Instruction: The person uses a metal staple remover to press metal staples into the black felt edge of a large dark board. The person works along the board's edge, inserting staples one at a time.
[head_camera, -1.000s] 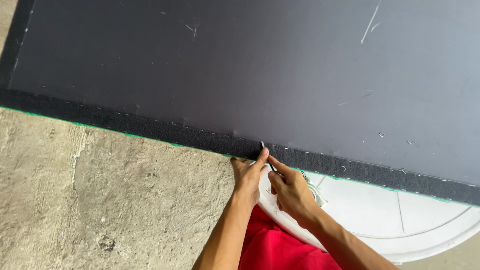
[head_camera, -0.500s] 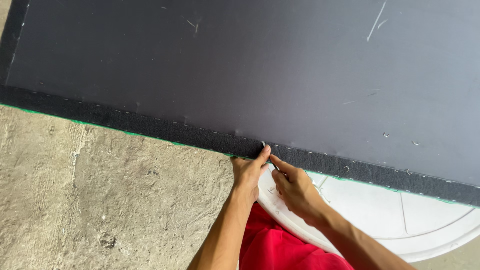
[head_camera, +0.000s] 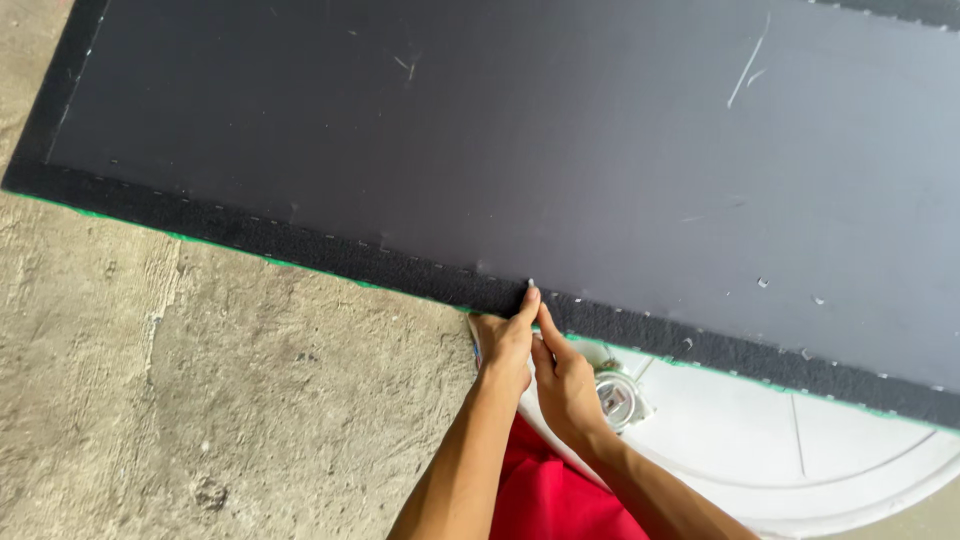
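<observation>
the big dark panel (head_camera: 560, 130) looks smooth and matt, marked by pale scuffs. its border strip (head_camera: 400, 268) is black, fuzzy felt-like cloth with a thin green edge. the floor (head_camera: 200, 400) is rough, mottled concrete. the white round base (head_camera: 800, 450) looks like smooth, slightly glossy plastic.

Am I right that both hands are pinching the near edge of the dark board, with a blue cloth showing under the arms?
Not quite: the head view shows the cloth is red. Left hand and right hand do meet at the dark board near edge.
</observation>
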